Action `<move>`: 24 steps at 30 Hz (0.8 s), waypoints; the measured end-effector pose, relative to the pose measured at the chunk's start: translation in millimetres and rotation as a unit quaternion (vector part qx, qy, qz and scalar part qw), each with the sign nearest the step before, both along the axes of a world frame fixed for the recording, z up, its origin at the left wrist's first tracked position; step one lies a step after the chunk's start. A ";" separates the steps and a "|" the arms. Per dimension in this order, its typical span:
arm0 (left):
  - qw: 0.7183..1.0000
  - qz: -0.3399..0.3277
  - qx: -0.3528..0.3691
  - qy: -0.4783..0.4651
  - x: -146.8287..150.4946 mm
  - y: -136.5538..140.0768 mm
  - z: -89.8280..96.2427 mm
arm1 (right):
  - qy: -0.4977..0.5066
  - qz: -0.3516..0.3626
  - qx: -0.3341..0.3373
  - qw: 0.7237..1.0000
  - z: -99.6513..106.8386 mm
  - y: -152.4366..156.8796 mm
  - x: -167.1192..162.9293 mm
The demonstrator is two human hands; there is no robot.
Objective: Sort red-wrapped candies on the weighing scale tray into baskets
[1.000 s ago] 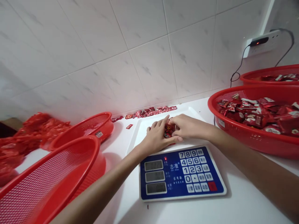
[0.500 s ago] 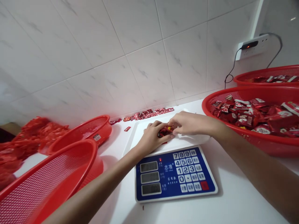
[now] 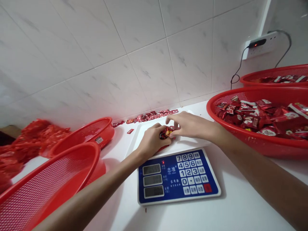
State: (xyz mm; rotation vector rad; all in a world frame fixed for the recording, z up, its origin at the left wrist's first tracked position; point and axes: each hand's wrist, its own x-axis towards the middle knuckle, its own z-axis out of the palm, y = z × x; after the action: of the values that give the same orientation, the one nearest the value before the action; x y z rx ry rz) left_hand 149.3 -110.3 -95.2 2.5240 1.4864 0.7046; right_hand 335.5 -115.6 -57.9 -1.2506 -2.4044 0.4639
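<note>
Over the white scale tray (image 3: pixel 138 136), my left hand (image 3: pixel 150 138) is closed around a small bunch of red wrapped candies (image 3: pixel 166 132), one with a yellow and black wrapper. A red wrapper shows under its thumb side. Close beside it, my right hand (image 3: pixel 186 124) arches over the candies from the right. Its index finger is lifted and apart from the thumb, which reaches to the edge of the bunch. The fingers partly hide the candies. Below the hands lies the scale's blue keypad panel (image 3: pixel 179 176), with three small displays.
A red basket (image 3: pixel 240 138) full of wrapped candies stands at right, another behind it. Two red baskets (image 3: pixel 96 154) stand at left near red plastic bags (image 3: pixel 36 138). Loose candies (image 3: pixel 156 115) lie along the tiled wall. A power strip (image 3: pixel 261 46) hangs on the wall.
The right hand's index finger has lifted away from the candies and its grip has opened. The left hand still holds the bunch. The view has shifted slightly.
</note>
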 end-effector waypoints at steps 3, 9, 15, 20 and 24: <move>1.000 0.005 0.009 -0.004 1.6 0.2 -0.1 | 0.042 0.012 0.002 0.999 -4.9 1.7 -5.2; 1.000 0.018 0.006 -0.025 -2.5 1.1 3.3 | 0.024 -0.030 -0.075 0.996 -9.2 10.1 4.1; 0.995 0.033 -0.019 -0.096 -12.3 1.6 9.0 | -0.098 -0.037 -0.086 0.991 -4.0 13.1 20.2; 0.984 0.032 -0.051 -0.166 -4.4 -7.8 16.1 | -0.069 -0.028 -0.086 0.993 -9.4 14.8 11.6; 0.957 0.020 -0.105 -0.271 3.8 -19.1 25.6 | 0.114 0.002 -0.042 0.993 -7.6 14.2 5.2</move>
State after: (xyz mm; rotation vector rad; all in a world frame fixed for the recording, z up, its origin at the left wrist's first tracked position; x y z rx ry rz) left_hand 153.1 -129.4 -69.6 1.9325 1.3285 1.0712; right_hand 340.7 -101.5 -65.5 -1.1603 -2.2158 0.6778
